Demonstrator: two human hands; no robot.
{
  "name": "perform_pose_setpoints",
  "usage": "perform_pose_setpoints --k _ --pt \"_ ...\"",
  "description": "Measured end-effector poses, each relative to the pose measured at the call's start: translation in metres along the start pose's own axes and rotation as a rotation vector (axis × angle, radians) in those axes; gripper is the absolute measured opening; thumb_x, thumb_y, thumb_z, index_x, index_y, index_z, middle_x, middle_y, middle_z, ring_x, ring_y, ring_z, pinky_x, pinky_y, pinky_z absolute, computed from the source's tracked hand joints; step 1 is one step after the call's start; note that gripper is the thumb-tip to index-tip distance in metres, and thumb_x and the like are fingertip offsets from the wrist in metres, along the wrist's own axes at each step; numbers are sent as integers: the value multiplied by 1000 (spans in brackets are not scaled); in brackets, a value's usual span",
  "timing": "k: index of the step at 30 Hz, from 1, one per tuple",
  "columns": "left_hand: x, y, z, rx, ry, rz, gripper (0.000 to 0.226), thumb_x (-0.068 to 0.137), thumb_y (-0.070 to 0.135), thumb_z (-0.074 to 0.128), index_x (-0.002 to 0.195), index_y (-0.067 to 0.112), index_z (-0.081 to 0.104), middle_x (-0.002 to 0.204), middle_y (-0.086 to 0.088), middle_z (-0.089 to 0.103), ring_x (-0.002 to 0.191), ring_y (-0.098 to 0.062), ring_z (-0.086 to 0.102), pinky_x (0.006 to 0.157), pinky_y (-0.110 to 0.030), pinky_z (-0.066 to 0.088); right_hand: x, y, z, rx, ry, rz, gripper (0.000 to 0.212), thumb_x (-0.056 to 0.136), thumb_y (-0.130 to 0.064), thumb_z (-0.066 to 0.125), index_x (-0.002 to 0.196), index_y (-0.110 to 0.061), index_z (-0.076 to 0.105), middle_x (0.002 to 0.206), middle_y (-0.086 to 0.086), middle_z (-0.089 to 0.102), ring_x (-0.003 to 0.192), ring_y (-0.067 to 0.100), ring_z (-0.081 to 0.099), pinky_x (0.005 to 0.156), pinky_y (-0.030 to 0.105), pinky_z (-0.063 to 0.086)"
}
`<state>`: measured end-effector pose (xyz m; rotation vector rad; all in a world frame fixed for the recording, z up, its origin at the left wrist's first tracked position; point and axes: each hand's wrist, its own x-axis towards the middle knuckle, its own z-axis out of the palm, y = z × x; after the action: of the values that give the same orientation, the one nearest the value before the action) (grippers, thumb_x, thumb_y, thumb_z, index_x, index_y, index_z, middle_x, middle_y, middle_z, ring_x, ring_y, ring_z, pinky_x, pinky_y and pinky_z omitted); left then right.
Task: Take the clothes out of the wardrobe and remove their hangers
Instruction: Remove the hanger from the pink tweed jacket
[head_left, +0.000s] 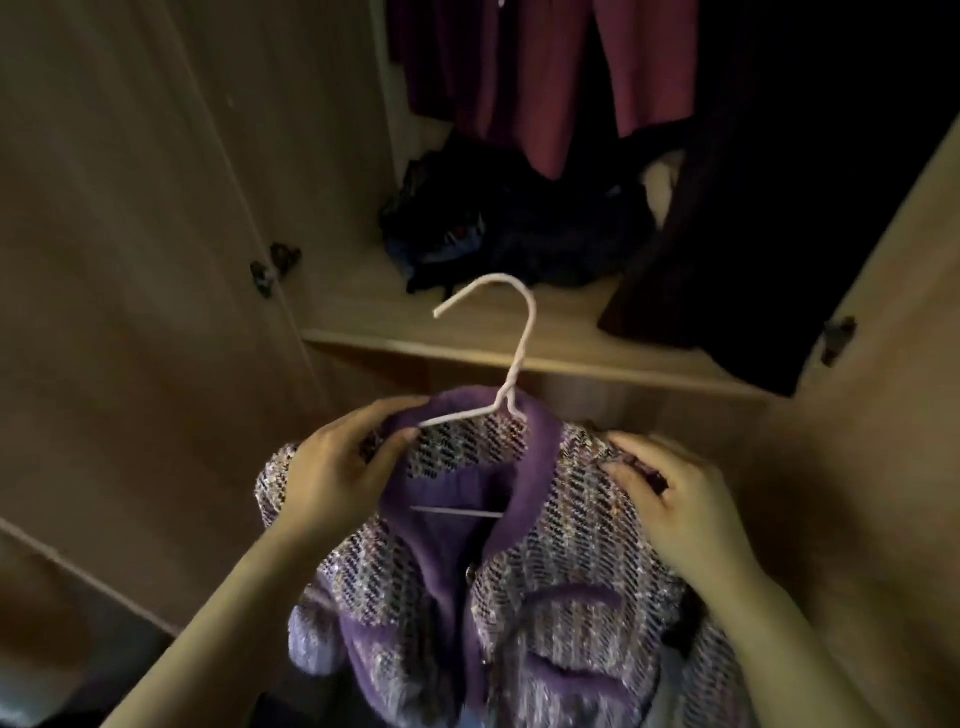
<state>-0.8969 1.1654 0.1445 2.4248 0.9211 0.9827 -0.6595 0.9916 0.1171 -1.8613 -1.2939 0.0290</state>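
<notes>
The open light-brown wooden wardrobe (156, 208) fills the far half of the view, with its doors swung out to left and right. Inside it, magenta garments (519, 78) hang at the far top. A long dark garment (727, 234) hangs to their right, and a heap of dark clothes (509, 228) lies on the wardrobe floor.

Near the camera and outside the wardrobe, the purple and white woven tweed jacket (545, 571) is held up in front of the wardrobe's near edge. It has a plain purple collar, a front band and pocket trims, and its front is closed.

The left hand (332, 478) pinches the jacket's left shoulder beside the collar between thumb and fingers. The right hand (685, 499) grips the right shoulder with curled fingers.

The thin white wire hanger (519, 343) sits inside the jacket. Its hook rises from the collar towards the wardrobe, and its lower bar shows in the neck opening.
</notes>
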Motion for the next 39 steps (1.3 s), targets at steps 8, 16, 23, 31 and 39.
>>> perform_pose_setpoints --k 8,16,23,31,39 --pt "213 -3 -66 -106 240 158 31 79 60 44 107 53 57 103 29 63 95 2 60 82 -35 53 227 -50 -43 -32 160 -359 38 84 -44 59 111 -18 67 101 -17 62 96 0 57 78 12 45" --pt "436 2 -159 -243 333 471 17 83 46 54 96 51 62 99 29 65 92 2 62 85 -24 50 418 -141 -86 -155 293 -608 30 85 -42 62 114 -34 64 112 -26 61 104 -12 55 87 3 37" --pt "607 1 -206 -431 360 655 20 85 36 56 88 53 64 95 25 66 91 3 61 81 -22 50 539 -233 -123 -427 562 -596 28 83 -41 61 111 -40 65 105 -22 67 85 -3 63 78 25 51" --pt "739 13 -241 -416 416 785 20 82 51 53 98 45 63 97 16 67 91 -9 63 82 -44 53 621 -286 -144 -557 650 -565 26 87 -31 62 111 -40 64 103 -22 67 93 -3 61 86 27 50" --pt "835 48 -272 -302 615 679 48 82 60 51 117 29 62 111 -9 58 105 -24 58 95 -39 46 695 -329 -177 -642 837 -429 22 91 -34 55 107 -47 63 101 -12 68 92 14 62 77 32 52"
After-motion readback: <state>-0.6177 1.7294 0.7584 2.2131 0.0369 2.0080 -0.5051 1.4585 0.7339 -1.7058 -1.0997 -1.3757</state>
